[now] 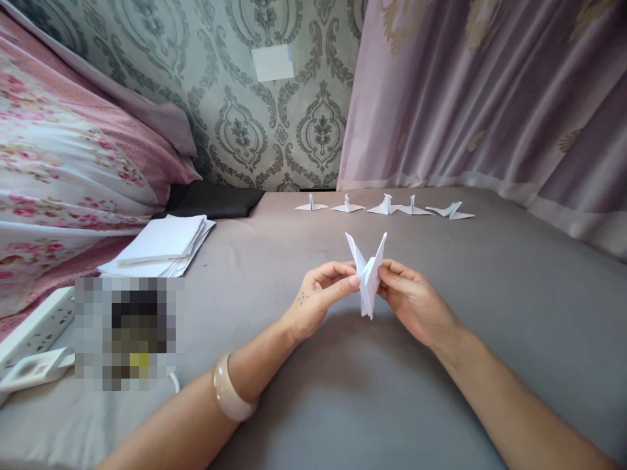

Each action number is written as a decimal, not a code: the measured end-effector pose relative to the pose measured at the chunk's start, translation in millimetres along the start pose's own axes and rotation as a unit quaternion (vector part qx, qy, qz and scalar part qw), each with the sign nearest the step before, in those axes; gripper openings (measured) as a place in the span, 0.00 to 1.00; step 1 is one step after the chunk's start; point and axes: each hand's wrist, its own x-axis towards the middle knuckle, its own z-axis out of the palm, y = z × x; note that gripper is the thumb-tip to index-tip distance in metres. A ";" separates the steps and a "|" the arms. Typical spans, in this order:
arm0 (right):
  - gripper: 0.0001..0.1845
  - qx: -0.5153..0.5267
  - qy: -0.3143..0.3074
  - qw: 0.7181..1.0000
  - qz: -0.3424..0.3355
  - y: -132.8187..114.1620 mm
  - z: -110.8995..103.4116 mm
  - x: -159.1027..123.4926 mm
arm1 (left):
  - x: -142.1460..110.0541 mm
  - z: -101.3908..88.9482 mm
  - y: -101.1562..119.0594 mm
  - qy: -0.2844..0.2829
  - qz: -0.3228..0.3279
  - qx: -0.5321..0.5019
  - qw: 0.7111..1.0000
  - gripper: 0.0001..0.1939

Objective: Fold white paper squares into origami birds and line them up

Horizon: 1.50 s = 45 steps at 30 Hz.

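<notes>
Between my two hands, above the grey cloth surface, is a white folded paper crane (368,281). Two of its pointed flaps spread upward in a V, and its narrow lower end points down. My left hand (321,294) pinches its left side between thumb and fingers. On the opposite side my right hand (414,294) grips the paper, its fingertips partly hidden behind the folds. Farther back stands a row of several finished-looking paper cranes (385,206) with wings spread flat.
A stack of white paper (161,241) lies at left, by a black flat item (210,199). Nearer are a white power strip (36,326) with a plugged-in adapter (36,371) and a blurred-out patch (130,333). Curtains (441,98) and a patterned wall (235,117) bound the surface.
</notes>
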 end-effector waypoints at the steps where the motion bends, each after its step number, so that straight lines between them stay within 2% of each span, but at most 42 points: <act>1: 0.08 -0.006 0.006 1.000 -0.001 0.0 0.2 0.1 | 0.0 0.7 0.2 0.010 0.008 0.015 1.000 0.07; 5: 0.13 -0.072 0.025 0.997 -0.026 1.0 0.8 -1.0 | -0.8 2.0 -0.5 0.068 0.037 0.128 0.989 0.09; 7: 0.15 -0.124 0.022 0.991 -0.045 2.8 1.6 -2.4 | -1.8 2.2 -2.2 0.076 0.058 0.193 0.976 0.09; 11: 0.25 -0.208 0.057 0.975 -0.057 7.8 4.2 -4.7 | -4.9 3.6 -4.8 0.041 0.156 0.295 0.942 0.06; 14: 0.25 -0.234 0.073 0.968 -0.058 8.7 6.0 -5.5 | -6.5 4.3 -4.7 0.016 0.188 0.322 0.928 0.06; 17: 0.22 -0.235 0.065 0.969 -0.048 4.6 7.8 -5.9 | -6.1 3.0 -5.1 0.019 0.177 0.320 0.931 0.06; 22: 0.19 -0.231 0.049 0.971 -0.026 -7.5 11.7 -7.0 | -3.0 -0.6 -8.0 0.064 0.144 0.282 0.946 0.07; 26: 0.19 -0.250 0.034 0.967 -0.027 -10.1 11.9 -7.5 | -1.9 -0.7 -7.5 0.078 0.118 0.264 0.954 0.07; 31: 0.22 -0.312 0.059 0.947 -0.042 -0.1 6.9 -7.3 | -3.0 1.5 -4.4 0.070 0.096 0.253 0.960 0.07; 37: 0.23 -0.390 0.053 0.916 -0.081 2.2 3.8 -10.6 | -3.8 1.4 -3.3 0.057 0.071 0.264 0.960 0.06; 40: 0.19 -0.420 0.046 0.901 -0.095 0.6 4.6 -12.8 | -4.2 0.5 -5.6 0.050 0.081 0.280 0.955 0.05; 45: 0.12 -0.450 -0.010 0.887 -0.099 -1.7 5.4 -15.2 | -3.1 -0.8 -7.5 0.022 0.123 0.279 0.952 0.05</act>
